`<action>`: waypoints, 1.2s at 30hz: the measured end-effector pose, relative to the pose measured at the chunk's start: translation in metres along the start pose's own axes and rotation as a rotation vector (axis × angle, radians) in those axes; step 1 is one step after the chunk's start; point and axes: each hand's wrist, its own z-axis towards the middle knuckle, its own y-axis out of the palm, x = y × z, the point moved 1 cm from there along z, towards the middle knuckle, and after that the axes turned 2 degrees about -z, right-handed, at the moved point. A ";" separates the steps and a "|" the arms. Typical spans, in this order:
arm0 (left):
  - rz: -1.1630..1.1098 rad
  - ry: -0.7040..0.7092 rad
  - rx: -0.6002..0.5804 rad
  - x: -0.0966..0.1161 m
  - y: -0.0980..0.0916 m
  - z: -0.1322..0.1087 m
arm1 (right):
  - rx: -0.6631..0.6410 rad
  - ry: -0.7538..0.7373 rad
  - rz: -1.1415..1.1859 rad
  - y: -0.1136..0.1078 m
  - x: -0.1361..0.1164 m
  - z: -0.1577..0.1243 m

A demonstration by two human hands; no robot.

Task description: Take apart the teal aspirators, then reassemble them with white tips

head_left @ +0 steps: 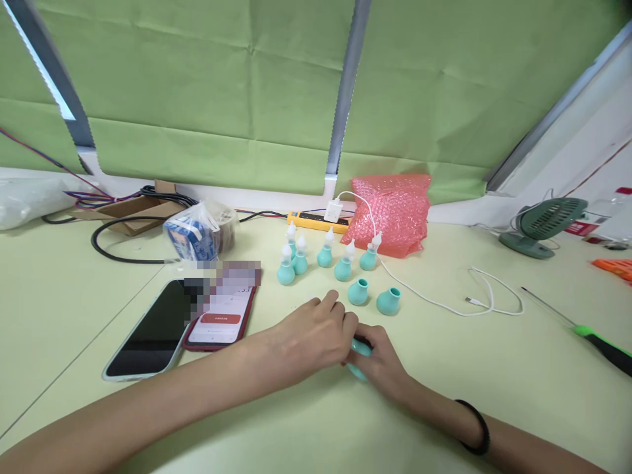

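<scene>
My right hand (pixel 380 362) is wrapped round a teal squeeze bulb (pixel 358 370) just above the table, and the hand covers part of it. At the bulb's opening, my left hand (pixel 323 332) reaches in from the left with its fingers curled together. Whatever those fingers pinch is hidden behind the knuckles. Beyond my hands stand two open teal bulbs, one nearer the middle (pixel 358 293) and another to its right (pixel 388 302). Further back are several bulb nasal aspirators (pixel 343 266) with clear pointed tips, all upright.
Two phones, one dark-screened (pixel 153 329) and one lit (pixel 222 319), lie left of my forearm. Behind are a bagged blue packet (pixel 190 237), a yellow power strip (pixel 316 222) and pink bubble wrap (pixel 390 214). Rightward lie a white cable (pixel 444 306), a screwdriver (pixel 585 332) and a green fan (pixel 548 220).
</scene>
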 end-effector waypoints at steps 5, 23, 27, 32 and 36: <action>-0.070 -0.014 -0.054 -0.008 0.000 0.002 | -0.051 0.135 0.144 -0.001 -0.004 -0.002; -0.031 -0.218 -0.097 -0.066 0.043 -0.016 | -0.078 0.010 -0.011 0.001 -0.002 -0.008; -0.056 -0.232 -0.146 -0.068 0.056 -0.017 | -0.069 -0.014 -0.085 0.001 0.001 -0.008; -0.078 -0.246 -0.151 -0.071 0.044 -0.014 | 0.005 -0.083 -0.235 0.003 0.004 -0.008; -0.122 -0.261 -0.048 -0.052 0.015 -0.005 | 0.013 -0.069 -0.245 0.005 0.004 -0.009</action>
